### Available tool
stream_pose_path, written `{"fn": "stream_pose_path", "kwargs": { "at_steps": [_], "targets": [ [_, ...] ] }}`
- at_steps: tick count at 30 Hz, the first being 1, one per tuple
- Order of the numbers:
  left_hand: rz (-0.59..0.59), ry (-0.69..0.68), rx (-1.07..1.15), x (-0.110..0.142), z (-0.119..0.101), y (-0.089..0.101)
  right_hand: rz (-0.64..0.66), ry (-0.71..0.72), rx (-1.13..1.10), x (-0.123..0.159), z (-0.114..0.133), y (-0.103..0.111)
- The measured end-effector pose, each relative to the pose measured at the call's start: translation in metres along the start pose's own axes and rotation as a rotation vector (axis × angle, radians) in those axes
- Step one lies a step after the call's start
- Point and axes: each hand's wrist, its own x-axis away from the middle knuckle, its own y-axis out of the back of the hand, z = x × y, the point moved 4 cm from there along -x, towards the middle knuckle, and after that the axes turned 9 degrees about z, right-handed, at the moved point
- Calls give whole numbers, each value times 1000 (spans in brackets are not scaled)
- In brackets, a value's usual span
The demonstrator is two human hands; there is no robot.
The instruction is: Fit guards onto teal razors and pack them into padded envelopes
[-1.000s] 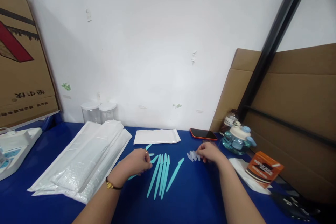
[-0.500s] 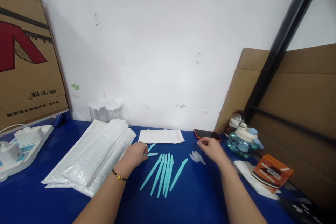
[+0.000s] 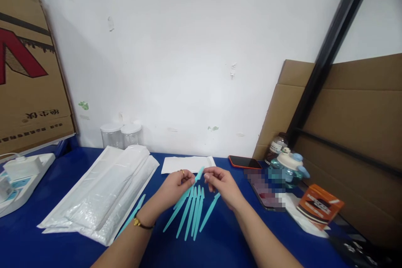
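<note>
My left hand (image 3: 180, 183) pinches a teal eyebrow razor (image 3: 199, 173), its blade end tilted up and to the right. Close by on the right, my right hand (image 3: 220, 182) has its fingers curled together near that blade end; whether a small clear cap is between them is too small to tell. Below both hands, several more teal razors (image 3: 188, 213) lie fanned out on the blue table (image 3: 232, 243). One single razor (image 3: 210, 214) rests apart to their right. Another razor (image 3: 133, 214) lies left of my left wrist, partly hidden. The clear caps are hidden behind my right hand and forearm.
White bubble mailers (image 3: 97, 201) are stacked on the left, near a power strip (image 3: 28, 180). A flat white packet (image 3: 182, 164) lies behind my hands. At right are a red-edged phone (image 3: 245, 162), another phone (image 3: 266, 194), a teal bottle (image 3: 287, 167) and an orange box (image 3: 320, 205).
My left hand has picked up a razor from the table and brought it right, to the middle. My right hand has moved left from beside the clear caps to meet it.
</note>
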Motion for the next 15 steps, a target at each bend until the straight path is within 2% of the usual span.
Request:
{"fn": "stream_pose_path", "kwargs": {
  "at_steps": [4,9,12,14,15],
  "targets": [
    [43,-21,111,0,-6,-15,-33,1,-57,1,2,-13],
    [36,4,52,1,-7,-17,-91,1,-41,0,-3,-14],
    [51,53,-7,4,-4,-12,-244,37,-96,0,-1,10],
    [72,122,-66,6,3,-6,-374,59,-87,5,3,43],
    [86,168,-106,7,8,-2,-416,51,-16,10,4,63]
  ]
}}
